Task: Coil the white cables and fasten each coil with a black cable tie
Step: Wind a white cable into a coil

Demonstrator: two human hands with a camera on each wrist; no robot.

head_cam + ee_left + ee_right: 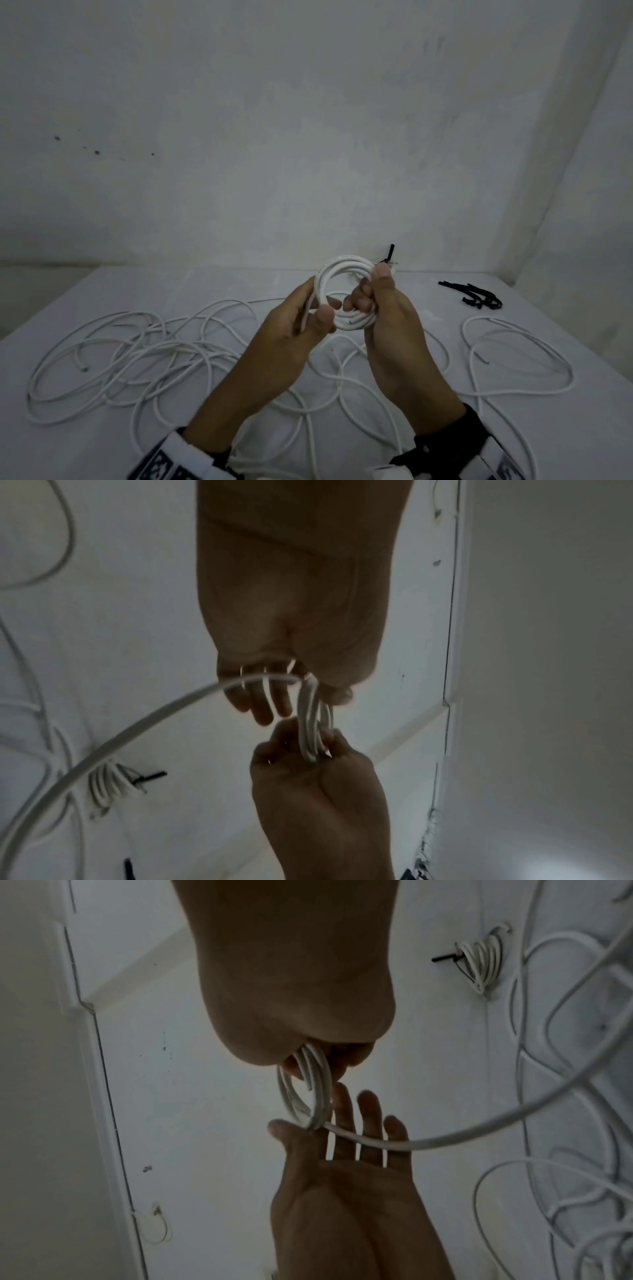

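A big white table fills the bottom half of the head view. Loose white cables lie in loops all over it. In the middle of the frame, lifted above the table, is a small white coil. The right hand has its fingers curled tight around the coil's right side. The left hand has straight fingers, with the thumb pressing the coil's left side. A pile of black cable ties lies at the right, well apart.
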